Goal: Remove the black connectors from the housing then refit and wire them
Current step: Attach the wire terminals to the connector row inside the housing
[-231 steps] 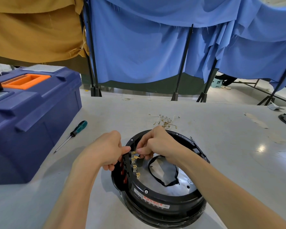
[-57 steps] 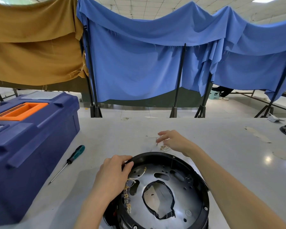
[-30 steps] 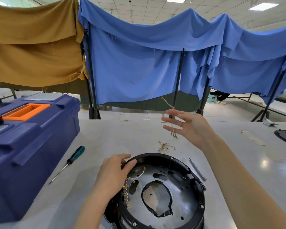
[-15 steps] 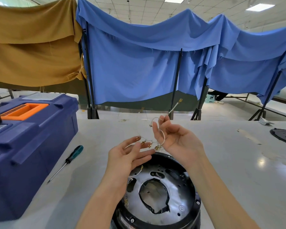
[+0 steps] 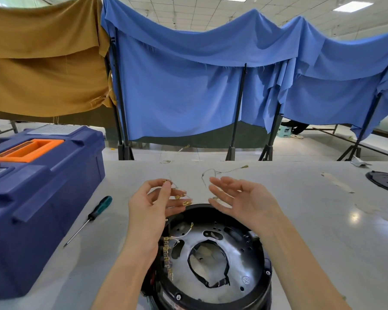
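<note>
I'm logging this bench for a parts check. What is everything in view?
housing: one, black, table front centre
terminals: one row, gold, housing's left inside
wires: several, white with gold ends, at the hands
screwdriver: one, teal handle, left of housing
toolbox: one, blue with orange handle, table left
disc: one, black, table's right edge
curtains: several blue, one ochre, behind table
table: one, pale grey, under the housing
left hand: one, above housing, pinches wires
right hand: one, above housing, fingers spread

Pale grey table [image 5: 311, 231], blue toolbox [image 5: 43, 198] at left, screwdriver [image 5: 89, 218] beside it, round black housing [image 5: 244, 265] near front edge
</note>
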